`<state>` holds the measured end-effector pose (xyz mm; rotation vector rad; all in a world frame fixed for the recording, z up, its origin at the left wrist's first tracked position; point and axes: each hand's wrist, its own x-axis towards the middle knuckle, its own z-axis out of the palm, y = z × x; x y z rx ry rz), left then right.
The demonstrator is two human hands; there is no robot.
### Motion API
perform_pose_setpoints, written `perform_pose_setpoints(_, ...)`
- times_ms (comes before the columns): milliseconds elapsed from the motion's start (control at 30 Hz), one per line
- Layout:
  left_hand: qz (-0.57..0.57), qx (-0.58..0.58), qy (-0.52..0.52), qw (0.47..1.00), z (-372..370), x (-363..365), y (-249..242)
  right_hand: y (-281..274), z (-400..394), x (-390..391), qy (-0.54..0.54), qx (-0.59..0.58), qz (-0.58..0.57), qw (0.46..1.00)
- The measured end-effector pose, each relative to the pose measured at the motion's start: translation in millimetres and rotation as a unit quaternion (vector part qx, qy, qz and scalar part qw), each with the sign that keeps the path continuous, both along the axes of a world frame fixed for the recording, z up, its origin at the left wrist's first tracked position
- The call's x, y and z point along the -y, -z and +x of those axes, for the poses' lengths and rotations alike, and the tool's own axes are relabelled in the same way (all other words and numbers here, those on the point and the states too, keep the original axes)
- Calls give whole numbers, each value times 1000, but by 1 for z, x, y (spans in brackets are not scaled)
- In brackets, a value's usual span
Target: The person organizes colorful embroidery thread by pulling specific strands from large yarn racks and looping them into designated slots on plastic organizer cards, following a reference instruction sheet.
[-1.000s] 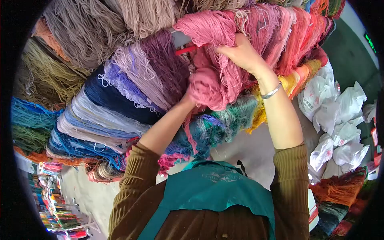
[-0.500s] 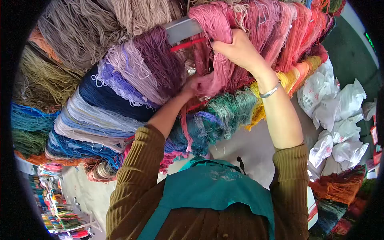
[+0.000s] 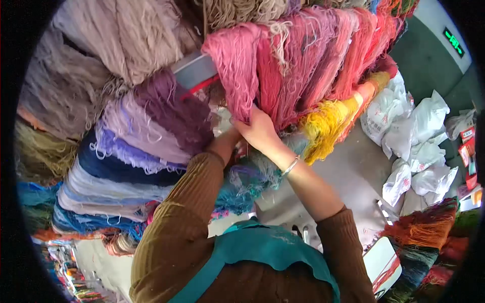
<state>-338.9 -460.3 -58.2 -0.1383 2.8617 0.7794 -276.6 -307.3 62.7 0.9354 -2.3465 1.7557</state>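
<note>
A thick pink yarn skein [image 3: 235, 65] hangs over a grey metal rail [image 3: 194, 69]. My right hand [image 3: 258, 132], with a silver bangle at the wrist, is closed around the lower end of this skein. My left hand [image 3: 226, 144] reaches in behind it, just below the skein; its fingers are hidden. Left of the hands hang a dark purple skein [image 3: 169, 113] and a lilac skein [image 3: 139, 126]. To the right, a deeper red-pink skein [image 3: 269, 76] hangs close beside the pink one.
Grey-brown skeins [image 3: 121, 38] hang at the upper left, blue and white ones [image 3: 116, 184] below. Yellow yarn [image 3: 323, 123] and teal yarn [image 3: 240, 187] hang on a lower level. White plastic bags [image 3: 419, 146] lie on the floor at right, near rust-coloured yarn [image 3: 424, 224].
My right hand has moved from the top of the pink skein down to its lower end. The skein now hangs straighter over the rail. My left hand has slipped behind, and the view has shifted.
</note>
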Motion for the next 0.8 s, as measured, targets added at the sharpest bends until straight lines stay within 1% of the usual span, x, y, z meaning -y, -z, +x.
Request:
perform_pose_setpoints(33,-10,9,-2,1000,-2,-5,4,6,-5,-1,5,31,36,999)
perform_pose_setpoints(100,-28,25,-3,999,-6,-12,13,20,-10,-5,28,17,74,997)
perform_pose_setpoints(133,-35,32,-5,999,-7,-14,14,24,-12,-7,37,6,94,995)
perform_pose_setpoints(167,-42,39,-6,998,-6,-16,15,42,-21,-7,67,-35,132,988)
perform_pose_setpoints(200,-42,40,-1,998,-2,-18,14,50,-26,-9,63,-45,180,981)
perform_pose_setpoints(267,-63,59,-2,996,2,-22,11,55,-30,-15,48,-63,277,957)
perform_pose_setpoints(300,-72,68,0,995,9,-23,10,51,-27,-14,52,-63,352,932)
perform_pose_setpoints(400,-104,90,14,990,23,-27,8,60,-34,-14,31,-66,457,886)
perform_pose_setpoints(433,-113,96,23,989,26,-29,4,74,-40,-10,39,-41,460,886)
perform_pose_setpoints(467,-123,103,32,986,32,-32,-4,60,-35,-13,30,-48,483,874)
perform_pose_setpoints(500,-135,110,44,984,39,-34,-10,63,-35,-13,24,-54,485,872)
perform_pose_setpoints(600,-169,112,103,974,73,-42,-65,65,-42,-17,-8,-81,501,861)
perform_pose_setpoints(633,-177,63,140,972,92,-44,-87,60,-39,-20,-10,-70,448,891)
perform_pose_setpoints(667,-187,13,179,966,109,-45,-107,54,-40,-24,-54,-117,419,899)
perform_pose_setpoints(700,-227,18,202,953,127,-47,-126,60,-46,-30,-99,-162,364,912)
perform_pose_setpoints(733,-221,-77,219,947,155,-47,-146,66,-52,-32,-142,-207,306,918)
perform_pose_setpoints(767,-214,-171,237,932,184,-45,-168,46,-37,-35,-105,-196,344,912)
perform_pose_setpoints(800,-222,-277,245,902,207,-44,-198,5,-9,-48,-66,-185,381,903)
